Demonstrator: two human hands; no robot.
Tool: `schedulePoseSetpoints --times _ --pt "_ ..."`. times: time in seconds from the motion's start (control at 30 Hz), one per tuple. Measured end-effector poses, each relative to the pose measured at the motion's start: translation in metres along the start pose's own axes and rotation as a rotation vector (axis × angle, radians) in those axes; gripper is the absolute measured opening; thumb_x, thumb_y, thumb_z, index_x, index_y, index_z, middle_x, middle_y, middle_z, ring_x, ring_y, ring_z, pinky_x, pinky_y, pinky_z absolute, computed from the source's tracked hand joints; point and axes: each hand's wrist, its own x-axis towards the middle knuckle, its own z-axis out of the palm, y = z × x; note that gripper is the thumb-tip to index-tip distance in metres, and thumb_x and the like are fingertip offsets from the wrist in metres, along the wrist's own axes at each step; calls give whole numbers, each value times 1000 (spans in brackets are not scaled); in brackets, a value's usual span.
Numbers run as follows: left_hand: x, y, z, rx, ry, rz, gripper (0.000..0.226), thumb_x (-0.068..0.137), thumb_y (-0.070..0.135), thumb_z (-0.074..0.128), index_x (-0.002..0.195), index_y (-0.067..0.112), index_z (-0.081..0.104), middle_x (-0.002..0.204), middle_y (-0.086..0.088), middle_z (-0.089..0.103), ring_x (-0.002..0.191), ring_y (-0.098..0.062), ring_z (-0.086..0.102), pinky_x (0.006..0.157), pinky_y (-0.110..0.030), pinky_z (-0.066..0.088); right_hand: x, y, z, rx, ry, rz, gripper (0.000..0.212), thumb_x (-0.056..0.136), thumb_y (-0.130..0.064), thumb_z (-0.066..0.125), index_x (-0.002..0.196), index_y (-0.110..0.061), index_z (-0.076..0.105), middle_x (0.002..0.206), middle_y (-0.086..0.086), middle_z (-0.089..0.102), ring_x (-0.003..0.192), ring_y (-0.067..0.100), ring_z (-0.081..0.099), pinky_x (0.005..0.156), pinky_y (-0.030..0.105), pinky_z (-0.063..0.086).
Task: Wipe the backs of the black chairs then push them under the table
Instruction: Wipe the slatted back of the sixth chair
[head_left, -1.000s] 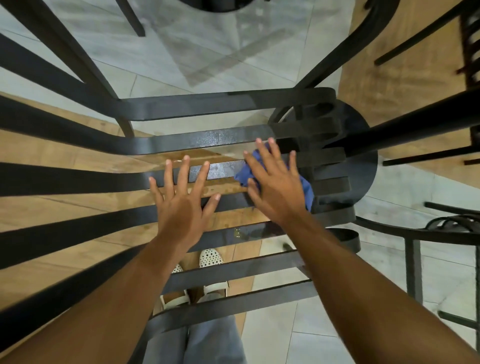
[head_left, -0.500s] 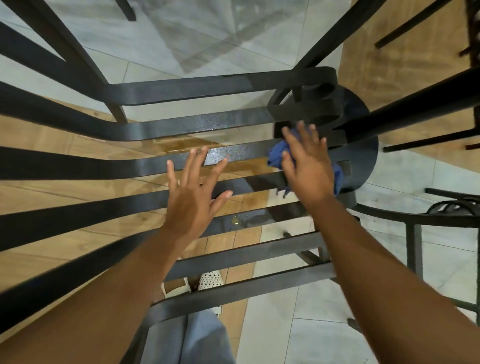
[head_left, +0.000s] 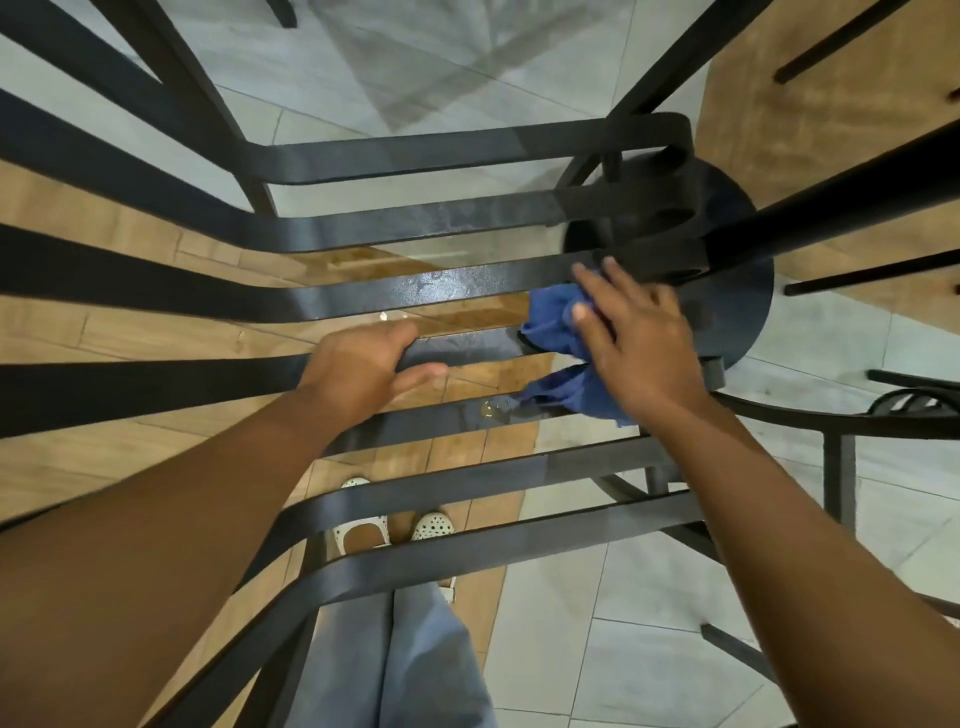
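Wiping was underway: the right hand (head_left: 641, 353) pressed the blue cloth (head_left: 558, 332) under flat, spread fingers, the left hand (head_left: 363, 366) gripped a slat (head_left: 218, 387), remaining slats probably next.

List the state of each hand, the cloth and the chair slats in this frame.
Left hand: grips a slat.
Right hand: fingers straight, pressing the cloth.
Cloth: bunched against the slats under the right hand.
Slats: wet sheen on those near the hands.
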Motion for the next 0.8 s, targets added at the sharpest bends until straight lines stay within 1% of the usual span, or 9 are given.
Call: schedulePoseSetpoints --times 0.07,0.13,0.2,0.33,0.43,0.5,0.57,0.67,0.8 --pt "4 2 0 21 -68 -78 45 90 59 33 93 17 50 73 3 49 79 -25 57 59 -29 29 -8 10 25 -106 -96 -25 61 93 -59 26 148 -32 22 159 2 6 142 28 11 113 47 16" --pt "7 6 -2 44 -103 -106 43 93 56 28 93 18 48 75 1 50 82 -27 57 59 -30 28 -15 10 47 -151 -61 7 74 86 -66 16 150 -28 13 159 6 -1 145 30 -2 116 47 3" --pt "8 6 -1 79 -107 -106 43 94 54 27 94 17 48 82 -6 58 86 -30 58 60 -30 28 -22 -10 66 -167 -43 9 76 87 -64 19 150 -23 10 158 10 0 144 32 -7 116 46 -1" --pt "12 6 -1 149 -215 -149 33 98 44 31 106 19 51 103 -8 64 96 -30 60 68 -29 36 -42 -89 110 -176 18 -65 70 89 -53 28 146 -11 29 152 20 24 140 42 18 114 48 13" --pt "15 5 1 93 -240 -184 38 99 44 22 106 20 51 101 -7 64 93 -27 60 73 -27 40 -47 -125 124 -147 -61 42 68 88 -47 25 143 -7 25 148 22 32 137 41 29 111 47 25" --pt "13 4 2 69 -187 -189 42 100 42 21 112 18 54 104 -12 64 96 -32 59 76 -31 41 -44 -106 118 -213 -90 -5 67 86 -44 25 144 -9 24 149 21 31 137 40 29 110 48 26" --pt "8 6 3 75 -100 -159 43 100 40 22 112 16 55 103 -15 65 95 -35 59 72 -33 38 -41 -63 103 -297 -40 -62 66 89 -38 32 148 -12 20 154 20 17 142 38 17 114 48 16" --pt "7 5 2 79 -54 -109 42 101 39 21 108 16 56 98 -14 66 91 -35 59 67 -33 34 -30 2 67 -231 -52 68 68 94 -32 40 150 -19 3 157 13 -7 144 32 -8 115 45 -5" --pt "7 10 2 72 -63 -185 44 99 45 20 94 21 56 81 -8 61 81 -30 56 63 -31 33 -21 38 49 -211 88 289 63 95 -29 41 150 -19 11 158 12 -1 145 33 -3 116 49 0"
